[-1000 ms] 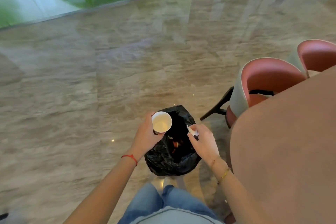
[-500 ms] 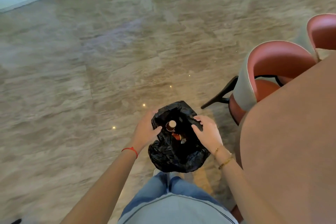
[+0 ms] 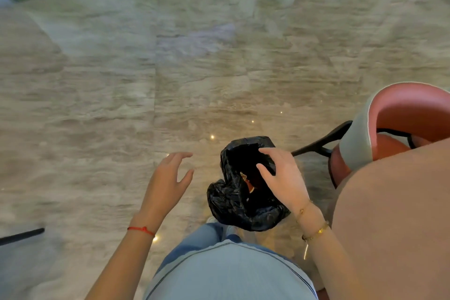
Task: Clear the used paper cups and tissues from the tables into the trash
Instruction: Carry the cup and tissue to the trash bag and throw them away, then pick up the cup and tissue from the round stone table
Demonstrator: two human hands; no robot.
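Note:
A crumpled black trash bag (image 3: 233,202) hangs in front of my legs, above the floor, with its mouth partly open. A little reddish-brown rubbish (image 3: 248,181) shows inside; no paper cup or tissue is visible. My right hand (image 3: 283,178) lies over the right side of the bag's mouth, index finger and thumb spread across the rim, and holds it up. My left hand (image 3: 168,182) hovers to the left of the bag, clear of it, fingers spread and empty.
A brown table (image 3: 394,214) fills the lower right, close to my right arm. A pink chair (image 3: 411,114) with black legs stands behind it. Polished stone floor stretches ahead and left. A dark bar (image 3: 22,236) lies at the lower left edge.
The white paper cup held in my left hand dropped into the bag. My left hand then let go of the rim and moved left, open. The right hand stays at the bag.

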